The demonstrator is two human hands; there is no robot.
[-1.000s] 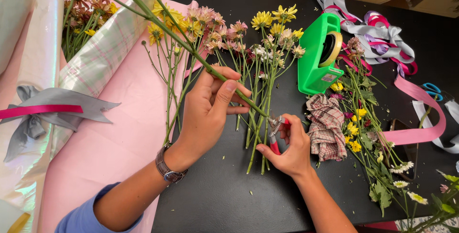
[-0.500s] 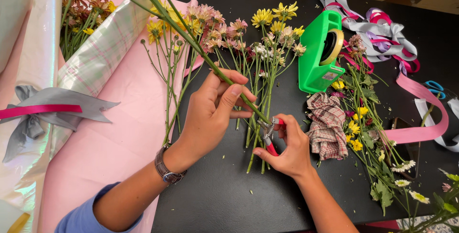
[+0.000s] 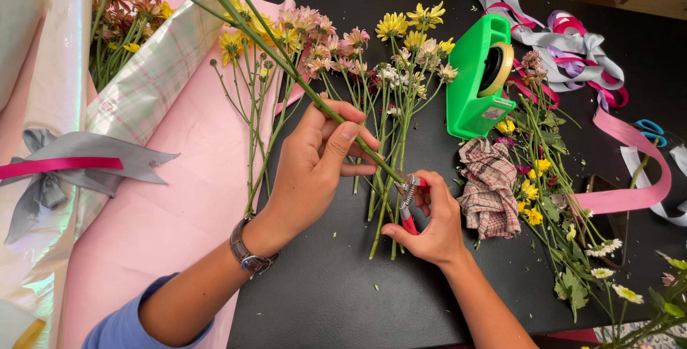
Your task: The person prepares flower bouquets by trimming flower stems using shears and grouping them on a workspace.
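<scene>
My left hand (image 3: 315, 166) grips a long green flower stem (image 3: 272, 48) that slants up to the top left, over the black table (image 3: 322, 299). My right hand (image 3: 429, 224) holds red-handled pruning shears (image 3: 408, 202), their blades closed around the lower end of that stem. Beneath both hands lie several cut flowers (image 3: 386, 70) with yellow, pink and white heads, stems pointing toward me.
Pink wrapping paper (image 3: 179, 206) covers the left side, with a wrapped bouquet (image 3: 122, 41) and a grey-and-pink ribbon bow (image 3: 64, 166). A green tape dispenser (image 3: 476, 80), a plaid cloth (image 3: 490, 188), more flowers (image 3: 551, 199), ribbons (image 3: 565, 55) and blue-handled scissors (image 3: 651, 131) lie right.
The left hand has shifted the stem slightly; the shears stay at the stem's lower end. Little else differs.
</scene>
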